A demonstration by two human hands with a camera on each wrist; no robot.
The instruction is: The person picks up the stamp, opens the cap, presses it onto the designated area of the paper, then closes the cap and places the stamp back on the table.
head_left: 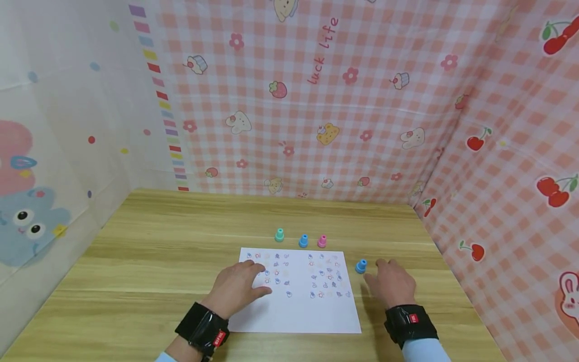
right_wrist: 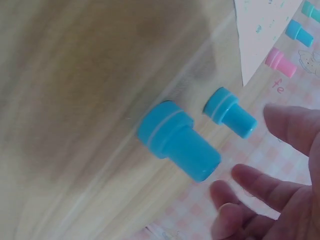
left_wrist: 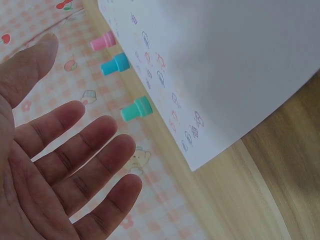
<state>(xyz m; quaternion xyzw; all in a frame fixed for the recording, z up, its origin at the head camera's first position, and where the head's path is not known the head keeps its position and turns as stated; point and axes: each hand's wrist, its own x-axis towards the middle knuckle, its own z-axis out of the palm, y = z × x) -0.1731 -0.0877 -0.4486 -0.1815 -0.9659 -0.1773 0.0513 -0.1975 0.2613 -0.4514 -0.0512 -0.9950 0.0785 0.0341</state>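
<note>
My left hand [head_left: 237, 286] hovers over the left part of a white sheet of paper [head_left: 298, 317], fingers spread and holding nothing. Rows of small stamped pictures in several colours cover the paper's upper half. A blue stamp [head_left: 361, 266] stands just right of the sheet, beside the fingertips of my right hand [head_left: 391, 284]. In the right wrist view, that hand's loosely bent fingers [right_wrist: 260, 185] hold nothing. Two blue stamps show close to them there, a nearer one [right_wrist: 175, 135] and a farther one [right_wrist: 227, 110]; the hand hides one of them from the head view.
Behind the paper stand a green stamp [head_left: 279, 235], another blue stamp [head_left: 303, 241] and a pink stamp [head_left: 322, 241]. The wooden table [head_left: 149, 261] meets a checked cloth [head_left: 289, 125] at the back, with more cloth hanging at both sides.
</note>
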